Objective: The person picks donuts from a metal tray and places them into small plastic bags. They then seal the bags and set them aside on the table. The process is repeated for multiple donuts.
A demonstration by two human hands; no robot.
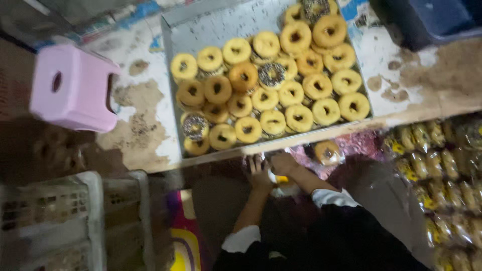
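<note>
Low in the middle of the frame: left hand (pixel 260 173) and right hand (pixel 284 163) close together, just under the front edge of the worktop (pixel 145 125), both arms in white cuffs and dark sleeves. Between and under them, a small clear bag (pixel 282 184) with something yellow inside, touched by both hands. Left hand with fingers spread and pointing up the frame, resting at the bag's left edge; right hand curled over the bag's top. Whether either grip is truly closed on it: cannot tell, too blurred and dim.

Just right of the right hand, near but apart, one wrapped doughnut (pixel 329 152) lying on a pinkish patterned surface. Above the hands, across the upper middle of the frame, a grey metal tray (pixel 201 30) packed with ring doughnuts (pixel 273 83), mostly plain golden, a few topped with dark sprinkles. Tray's near rim just above the fingertips, not touched.

At the upper left, a pink plastic stool (pixel 73 88). At the lower left, a pale slatted crate (pixel 55 221). Along the right edge, rows of bagged doughnuts (pixel 442 165). At the upper right, a dark blue bin (pixel 427 20).
</note>
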